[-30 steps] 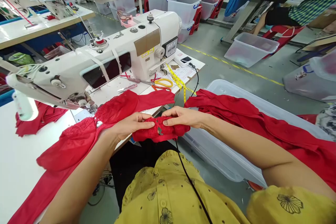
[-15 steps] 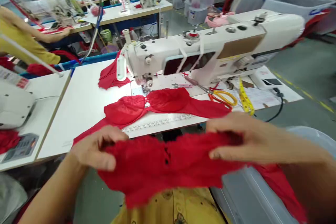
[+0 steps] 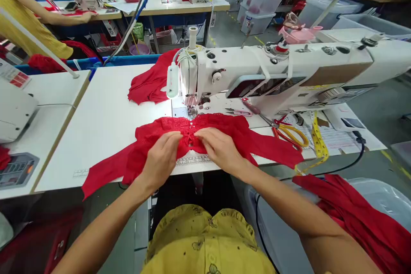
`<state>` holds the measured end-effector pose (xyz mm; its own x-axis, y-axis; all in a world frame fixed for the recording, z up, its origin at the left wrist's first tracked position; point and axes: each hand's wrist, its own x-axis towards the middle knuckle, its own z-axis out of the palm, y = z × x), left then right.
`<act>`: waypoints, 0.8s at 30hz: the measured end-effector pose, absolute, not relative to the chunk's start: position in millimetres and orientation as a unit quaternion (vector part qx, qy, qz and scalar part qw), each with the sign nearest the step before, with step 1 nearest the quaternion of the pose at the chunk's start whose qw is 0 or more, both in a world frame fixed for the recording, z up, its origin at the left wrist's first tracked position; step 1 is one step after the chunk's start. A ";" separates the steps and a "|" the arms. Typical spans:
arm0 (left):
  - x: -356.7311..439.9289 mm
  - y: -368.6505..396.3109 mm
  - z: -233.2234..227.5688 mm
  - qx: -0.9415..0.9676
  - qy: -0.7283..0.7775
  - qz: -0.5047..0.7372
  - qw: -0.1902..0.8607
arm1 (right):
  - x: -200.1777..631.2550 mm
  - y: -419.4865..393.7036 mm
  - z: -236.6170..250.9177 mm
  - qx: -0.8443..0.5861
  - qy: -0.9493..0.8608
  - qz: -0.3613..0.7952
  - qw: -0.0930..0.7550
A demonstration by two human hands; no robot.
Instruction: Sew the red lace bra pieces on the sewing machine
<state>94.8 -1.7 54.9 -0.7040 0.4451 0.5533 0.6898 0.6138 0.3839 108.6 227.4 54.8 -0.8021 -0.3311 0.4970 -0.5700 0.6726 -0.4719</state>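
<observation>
Right now my only view, the head camera, puts the red lace garment [image 3: 185, 145] straight ahead, directly under both hands. Its long axis runs left to right along the front of the white table [image 3: 102, 111], roughly in line with the sewing machine [image 3: 205, 58], one end drooping past the near edge on the left. What I read as decisive is its lace centre: it sits just on my side of the presser foot [image 3: 192, 112], with neither hand clearly nearer.

My left hand [image 3: 162, 156] and right hand [image 3: 221, 147] come in low from either side, wrists angled inward, backs up, fingertips almost meeting. Both look pinched on the lace, though the thumbs are mostly hidden from me. The red cloth seems layered there; I can't tell where one layer ends.
</observation>
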 end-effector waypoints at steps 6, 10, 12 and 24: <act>77.5 -13.0 29.4 -0.360 -0.907 -0.216 0.037 | 95.5 240.8 37.9 0.260 -0.914 0.304 0.059; 70.8 -22.7 31.4 -0.375 -0.905 -0.199 0.016 | 96.3 246.4 38.2 0.243 -0.922 0.299 0.041; 69.6 -23.5 33.3 -0.385 -0.902 -0.195 0.009 | 98.2 245.8 39.6 0.236 -0.926 0.293 0.031; 63.5 -24.7 41.6 -0.451 -0.881 -0.143 -0.013 | 98.1 244.4 40.6 0.240 -0.932 0.271 0.036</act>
<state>63.5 -24.7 41.6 -0.5931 0.7981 0.1064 0.7908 0.5525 0.2633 98.1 244.4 40.6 -0.8825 -0.4274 0.1962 -0.4660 0.7386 -0.4872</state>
